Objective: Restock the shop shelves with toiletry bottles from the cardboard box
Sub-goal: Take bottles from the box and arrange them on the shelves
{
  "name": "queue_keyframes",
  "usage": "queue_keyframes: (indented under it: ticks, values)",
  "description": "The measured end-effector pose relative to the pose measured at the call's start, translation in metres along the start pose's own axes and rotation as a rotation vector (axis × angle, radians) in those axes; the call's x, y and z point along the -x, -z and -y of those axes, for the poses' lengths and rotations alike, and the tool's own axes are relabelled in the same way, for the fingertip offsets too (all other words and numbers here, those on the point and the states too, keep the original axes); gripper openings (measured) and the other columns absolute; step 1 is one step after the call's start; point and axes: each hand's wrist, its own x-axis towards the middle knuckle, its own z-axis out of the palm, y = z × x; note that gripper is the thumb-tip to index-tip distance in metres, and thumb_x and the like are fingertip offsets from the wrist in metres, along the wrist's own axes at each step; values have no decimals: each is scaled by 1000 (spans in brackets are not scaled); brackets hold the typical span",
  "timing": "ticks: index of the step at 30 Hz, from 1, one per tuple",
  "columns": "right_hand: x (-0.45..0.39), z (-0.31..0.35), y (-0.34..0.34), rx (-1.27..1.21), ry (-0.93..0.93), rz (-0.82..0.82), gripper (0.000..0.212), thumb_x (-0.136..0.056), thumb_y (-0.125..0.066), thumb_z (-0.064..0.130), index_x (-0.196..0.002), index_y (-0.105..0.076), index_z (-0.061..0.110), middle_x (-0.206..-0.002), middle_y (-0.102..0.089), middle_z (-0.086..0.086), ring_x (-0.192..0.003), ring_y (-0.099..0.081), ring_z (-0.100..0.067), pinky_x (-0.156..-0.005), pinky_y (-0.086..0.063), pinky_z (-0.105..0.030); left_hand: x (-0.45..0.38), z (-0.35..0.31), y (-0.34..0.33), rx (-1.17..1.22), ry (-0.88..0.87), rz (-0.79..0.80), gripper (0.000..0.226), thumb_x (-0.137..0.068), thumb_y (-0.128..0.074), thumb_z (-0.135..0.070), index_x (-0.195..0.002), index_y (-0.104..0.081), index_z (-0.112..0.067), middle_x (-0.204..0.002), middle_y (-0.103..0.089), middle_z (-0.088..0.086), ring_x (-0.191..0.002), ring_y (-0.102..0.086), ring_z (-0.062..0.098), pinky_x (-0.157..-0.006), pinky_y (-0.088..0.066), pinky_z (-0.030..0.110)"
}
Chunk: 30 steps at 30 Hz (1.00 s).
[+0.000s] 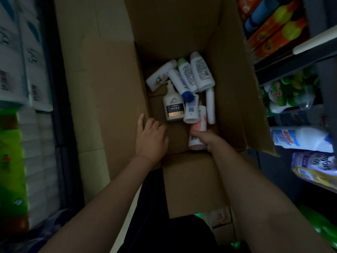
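A person's right hand (209, 140) reaches into an open brown cardboard box (235, 99) and curls its grip around a pink-and-white plastic bottle (197, 135) lying at the near end of the box floor. The left hand (150, 137) rests inside the box against its left wall, fingers loosely bent and holding nothing. Just beyond the held bottle lies a loose heap of toiletry bottles: a cream pump bottle with a black-and-gold label (173, 105), a white bottle with a blue cap (180, 84), a white bottle with a green cap (187, 75), a broad white bottle with printed text (201, 72) and a slim white tube (210, 105), several overlapping. Shop shelves flank the box: white packs (21, 57) and green packs (11, 161) to the left, orange cartons (273, 30), green-and-white pouches (290, 92) and a white-and-blue pouch (300, 137) to the right. The picture is dim and blurred at its edges.
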Motion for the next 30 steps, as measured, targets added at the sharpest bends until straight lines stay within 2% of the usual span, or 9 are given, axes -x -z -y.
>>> queue_keyframes:
  ticks: [4, 6, 8, 11, 16, 19, 24, 27, 30]
  values:
    - [55, 9, 9, -207, -51, 191, 24, -88, -65, 14, -108, -54, 6, -86, -62, -16, -73, -62, -25, -68, -56, -40, 0, -8, 28, 282, 92, 165, 28, -90, -47, -28, -103, -71, -21, -103, -69, 2, -109, -58, 23, -117, -11, 38]
    - [88, 5, 15, -286, -14, 215, 25, -89, -64, 13, -110, -54, 5, -90, -63, -17, -74, -63, -26, -65, -56, -39, 5, -22, 56, 612, 244, 274, 23, -94, -52, -25, -111, -69, -24, -109, -69, 3, -96, -61, 18, -96, -41, 30]
    - [124, 3, 23, -331, 80, 204, 43, -85, -68, 14, -123, -51, 8, -106, -65, -18, -84, -66, -28, -70, -58, -41, 13, -38, 84, 989, 430, 324, 24, -96, -55, -25, -118, -65, -22, -114, -68, 4, -87, -60, 12, -74, -46, 25]
    - [196, 0, 38, -202, 361, 154, 61, -76, -73, 19, -131, -48, 19, -116, -66, -12, -99, -67, -26, -86, -57, -44, 27, -76, 135, 1408, 486, 338, 37, -93, -61, -38, -128, -55, -28, -126, -63, 2, -108, -62, 17, -96, -50, 34]
    - [339, -24, 86, -103, 825, 62, 43, -89, -69, 28, -129, -55, 32, -119, -64, 4, -106, -63, -11, -86, -55, -27, 49, -146, 243, 1783, 378, 182, 62, -78, -75, -37, -130, -50, -16, -106, -68, 11, -87, -71, 22, -70, -59, 38]
    - [405, -48, 133, -231, 940, -68, 15, -94, -60, 31, -106, -68, 31, -110, -68, -3, -101, -67, -18, -89, -57, -40, 72, -186, 307, 1940, 221, 377, 34, -90, -65, -36, -111, -58, -10, -81, -66, 7, -67, -66, 21, -61, -58, 36]
    - [499, -101, 200, -327, 1059, -340, 18, -90, -70, 26, -100, -65, 13, -86, -68, -4, -71, -64, -1, -65, -52, -18, 122, -280, 378, 1886, -176, 647, 51, -79, -60, -52, -105, -72, -10, -93, -71, 12, -78, -69, 24, -73, -59, 39]
    - [542, -138, 231, -408, 1093, -465, 29, -81, -79, 29, -105, -68, 17, -101, -74, -1, -93, -70, -11, -83, -58, -33, 153, -339, 403, 1732, -440, 724, 51, -73, -67, -56, -101, -78, -15, -99, -75, 13, -83, -73, 25, -74, -61, 38]
    - [573, -179, 259, -438, 1114, -590, 39, -75, -83, 19, -111, -68, 23, -105, -75, 6, -98, -70, -9, -85, -57, -29, 186, -394, 420, 1667, -632, 737, 39, -74, -76, -43, -101, -78, -15, -103, -75, 14, -86, -73, 23, -73, -61, 35]
